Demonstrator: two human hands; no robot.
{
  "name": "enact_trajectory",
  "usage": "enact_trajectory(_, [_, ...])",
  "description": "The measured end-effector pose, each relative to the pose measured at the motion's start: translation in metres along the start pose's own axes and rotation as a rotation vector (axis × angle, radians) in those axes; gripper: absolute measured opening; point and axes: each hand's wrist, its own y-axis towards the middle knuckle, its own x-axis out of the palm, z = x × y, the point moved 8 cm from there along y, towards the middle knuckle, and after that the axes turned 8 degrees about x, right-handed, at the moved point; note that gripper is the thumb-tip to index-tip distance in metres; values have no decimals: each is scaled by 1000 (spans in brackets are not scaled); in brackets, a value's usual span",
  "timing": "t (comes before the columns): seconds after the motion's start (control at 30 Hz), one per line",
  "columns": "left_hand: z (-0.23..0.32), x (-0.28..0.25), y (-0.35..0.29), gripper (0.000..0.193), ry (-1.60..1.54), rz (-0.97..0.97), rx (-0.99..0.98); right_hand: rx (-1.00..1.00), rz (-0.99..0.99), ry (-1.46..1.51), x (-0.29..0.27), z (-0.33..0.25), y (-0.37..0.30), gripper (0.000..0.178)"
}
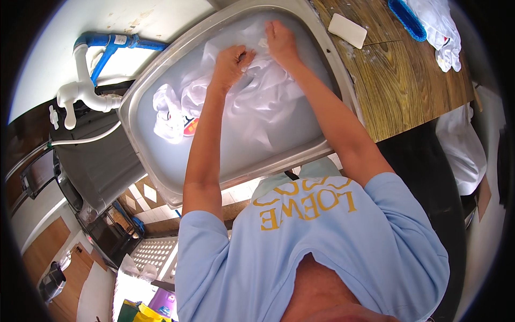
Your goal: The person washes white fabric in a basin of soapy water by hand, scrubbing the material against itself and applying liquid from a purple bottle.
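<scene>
Left hand (232,60): clenched on a bunched fold of the white garment (257,102) | Right hand (280,42): gripping the same cloth, just beside the left | Garment: soaking in cloudy water inside the steel sink (145,91) | Soap bar (347,30): on wooden counter (397,86), right of sink

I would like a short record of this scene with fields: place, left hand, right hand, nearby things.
place: metal sink basin filled with cloudy water
left hand: left hand gripping the wet white cloth garment
right hand: right hand pressing on the same garment
nearby things: white rectangular soap bar and blue scrubbing brush on the wooden counter; white plastic tap beside the basin
</scene>
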Motion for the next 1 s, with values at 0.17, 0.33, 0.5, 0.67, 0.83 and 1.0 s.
enact_trajectory(0.17, [-27,-5,-20,20,365,195,233,62,-84,251,22,23,4,18])
enact_trajectory(0.33, [-31,1,-2,21,-875,295,-387,657,-236,887,31,53,-2,22])
enact_trajectory(0.5, [97,10,28,29,-365,461,143,527,-625,1357,44,28,-26,28])
enact_trajectory(0.67, [122,27,40,26,61,465,370,149,-652,1177,30,26,-23,27])
enact_trajectory(0.83, [2,-9,45,36,-109,375,-180,902,-490,1124,57,6,-41,26])
enact_trajectory(1.0, [3,-33,29,39,-51,377,-256,1026,-326,1260,51,24,-28,24])
